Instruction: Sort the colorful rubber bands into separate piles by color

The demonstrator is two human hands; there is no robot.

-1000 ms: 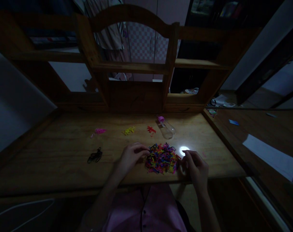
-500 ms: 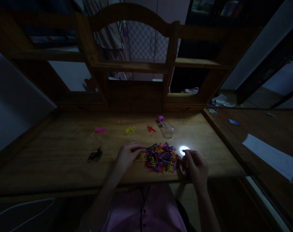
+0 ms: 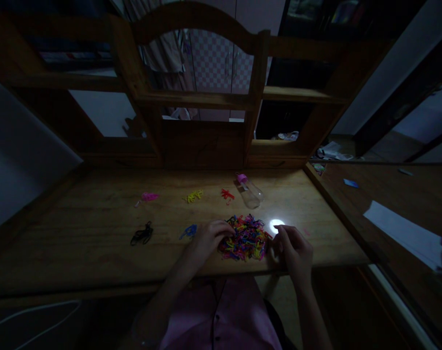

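Observation:
A heap of mixed coloured rubber bands (image 3: 246, 237) lies near the front edge of a wooden desk (image 3: 97, 233). My left hand (image 3: 210, 238) rests at the heap's left side, its fingers curled into the bands. My right hand (image 3: 294, 252) sits just right of the heap, fingers bent and pinched together; what they hold, if anything, is too dark to see. Small sorted clusters lie apart on the desk: blue (image 3: 188, 231) just left of my left hand, black (image 3: 142, 234), pink (image 3: 148, 197), yellow (image 3: 194, 196) and red (image 3: 227, 195).
A clear bottle with a pink cap (image 3: 250, 191) lies on its side behind the heap. A bright light spot (image 3: 277, 224) shines on the desk. A wooden hutch with shelves (image 3: 202, 102) rises at the back. White paper (image 3: 403, 233) lies on the surface to the right.
My left hand moved right, onto the heap's left edge. A small blue cluster now shows where that hand had been. My right hand has hardly moved.

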